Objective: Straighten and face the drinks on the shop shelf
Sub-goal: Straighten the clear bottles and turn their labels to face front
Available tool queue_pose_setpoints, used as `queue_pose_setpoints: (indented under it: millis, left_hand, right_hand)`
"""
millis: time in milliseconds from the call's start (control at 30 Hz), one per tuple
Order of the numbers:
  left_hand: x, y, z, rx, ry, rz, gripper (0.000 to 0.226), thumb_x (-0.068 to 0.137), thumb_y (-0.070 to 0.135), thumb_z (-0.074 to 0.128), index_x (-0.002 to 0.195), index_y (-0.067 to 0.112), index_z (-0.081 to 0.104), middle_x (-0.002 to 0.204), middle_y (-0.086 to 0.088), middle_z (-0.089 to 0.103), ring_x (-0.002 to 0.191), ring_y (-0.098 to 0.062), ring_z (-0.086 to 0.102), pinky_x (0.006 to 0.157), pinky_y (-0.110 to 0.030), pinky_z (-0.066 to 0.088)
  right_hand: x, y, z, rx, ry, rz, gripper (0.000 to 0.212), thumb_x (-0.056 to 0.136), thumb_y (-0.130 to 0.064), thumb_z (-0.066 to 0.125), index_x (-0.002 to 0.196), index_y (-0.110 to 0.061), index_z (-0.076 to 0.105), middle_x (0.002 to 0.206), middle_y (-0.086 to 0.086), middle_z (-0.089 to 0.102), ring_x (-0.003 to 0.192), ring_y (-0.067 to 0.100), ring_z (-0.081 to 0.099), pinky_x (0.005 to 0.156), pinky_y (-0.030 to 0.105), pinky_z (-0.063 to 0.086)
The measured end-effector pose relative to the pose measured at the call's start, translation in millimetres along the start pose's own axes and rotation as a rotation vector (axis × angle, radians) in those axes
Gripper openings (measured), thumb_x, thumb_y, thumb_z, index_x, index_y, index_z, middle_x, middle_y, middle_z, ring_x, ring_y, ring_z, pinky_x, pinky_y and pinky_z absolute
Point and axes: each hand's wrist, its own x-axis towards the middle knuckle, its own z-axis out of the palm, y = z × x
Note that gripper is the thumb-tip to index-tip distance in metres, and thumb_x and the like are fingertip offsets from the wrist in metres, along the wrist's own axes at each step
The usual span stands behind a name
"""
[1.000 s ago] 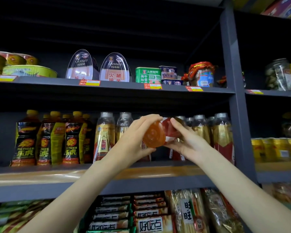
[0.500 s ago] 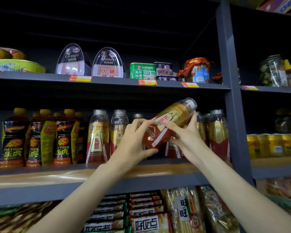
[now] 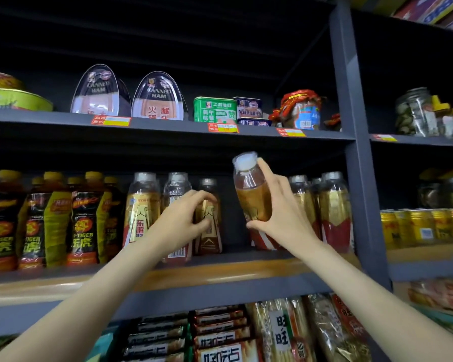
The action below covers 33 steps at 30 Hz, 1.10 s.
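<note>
Above the middle shelf (image 3: 220,273), right hand (image 3: 285,218) grips the amber bottle (image 3: 251,194) — nearly upright. Left hand (image 3: 181,223) curls loosely before the standing bottles (image 3: 209,226) — whether it holds one, I cannot tell.

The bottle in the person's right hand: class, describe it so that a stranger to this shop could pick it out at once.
Find the middle shelf of drinks, under the canned ham. Among its clear bottles of amber drink with gold and red labels, the bottle near the middle is gripped by the right hand. Only it stands higher than its neighbours, tilted, its white cap toward the camera.
</note>
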Motion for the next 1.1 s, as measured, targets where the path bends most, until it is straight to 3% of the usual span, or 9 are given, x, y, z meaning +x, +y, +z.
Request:
queue_pose_setpoints:
  millis: [67,200,300,433,500,600,800,967,1100]
  left_hand:
    - [2,-6,2,0.069,0.037,-0.01,0.035,0.087,0.019,0.059,0.121,0.022,0.052,0.123,0.004,0.051,0.113,-0.013,0.048,0.092,-0.022,0.037]
    - [7,-15,9,0.183,0.111,-0.076,0.037,0.087,0.018,0.058,0.123,0.021,0.052,0.132,0.0,0.045,0.126,-0.021,0.033,0.102,-0.031,0.031]
    - [11,-18,12,0.258,0.127,-0.144,0.042,0.086,0.021,0.057,0.127,0.02,0.049,0.139,-0.005,0.039,0.13,-0.027,0.026,0.106,-0.042,0.027]
    - [21,-24,17,0.368,0.116,-0.136,0.048,0.088,0.027,0.053,0.135,0.022,0.041,0.15,-0.005,0.024,0.14,-0.028,0.009,0.113,-0.046,0.012]
    - [25,-28,19,0.395,0.108,-0.139,0.051,0.089,0.028,0.052,0.138,0.023,0.038,0.153,-0.004,0.018,0.142,-0.027,0.004,0.114,-0.047,0.007]
    - [27,-35,24,0.389,0.112,-0.152,0.055,0.089,0.029,0.052,0.14,0.025,0.034,0.155,-0.004,0.013,0.143,-0.026,0.0,0.115,-0.046,0.005]
    - [27,-42,34,0.414,0.128,-0.13,0.06,0.087,0.03,0.056,0.142,0.025,0.032,0.157,-0.004,0.005,0.143,-0.028,-0.007,0.115,-0.047,0.002]
    - [25,-42,36,0.43,0.113,-0.153,0.061,0.087,0.029,0.057,0.143,0.024,0.032,0.157,-0.004,0.002,0.143,-0.029,-0.011,0.115,-0.048,0.001]
    - [26,-39,38,0.46,0.068,-0.167,0.059,0.088,0.032,0.057,0.141,0.023,0.035,0.157,-0.004,0.0,0.142,-0.03,-0.016,0.114,-0.051,-0.001]
  right_hand:
    - [1,9,11,-0.18,-0.061,0.084,0.128,0.067,-0.036,0.083,0.138,-0.053,-0.022,0.143,0.0,0.025,0.117,0.024,0.047,0.084,0.038,0.052]
    - [5,20,26,-0.365,-0.092,0.242,0.125,0.072,-0.05,0.076,0.141,-0.04,-0.028,0.145,0.012,0.024,0.114,0.029,0.05,0.076,0.033,0.051]
    - [11,27,24,-0.4,-0.13,0.345,0.128,0.074,-0.052,0.073,0.139,-0.036,-0.036,0.151,0.023,0.011,0.107,0.033,0.056,0.077,0.036,0.053]
    - [17,34,6,-0.325,-0.243,0.386,0.133,0.071,-0.047,0.078,0.136,-0.037,-0.039,0.155,0.023,-0.006,0.1,0.034,0.062,0.072,0.032,0.053]
    - [23,42,-2,-0.243,-0.323,0.357,0.133,0.071,-0.036,0.08,0.138,-0.039,-0.035,0.156,0.021,-0.011,0.122,0.037,0.051,0.088,0.035,0.048]
    - [33,61,-10,-0.111,-0.463,0.328,0.134,0.069,-0.032,0.082,0.138,-0.043,-0.032,0.158,0.014,-0.013,0.145,0.03,0.013,0.114,0.041,0.022]
    - [41,73,-14,-0.231,-0.496,0.249,0.138,0.064,-0.036,0.085,0.14,-0.044,-0.03,0.158,0.001,-0.018,0.146,0.034,-0.005,0.117,0.051,0.011]
    - [43,75,-24,-0.37,-0.544,0.191,0.137,0.063,-0.02,0.086,0.143,-0.042,-0.023,0.154,0.0,-0.031,0.143,0.027,0.023,0.108,0.032,0.034]
    - [41,76,-20,-0.467,-0.508,0.196,0.135,0.064,-0.015,0.085,0.146,-0.036,-0.019,0.156,0.005,-0.025,0.142,0.031,0.024,0.11,0.037,0.034]
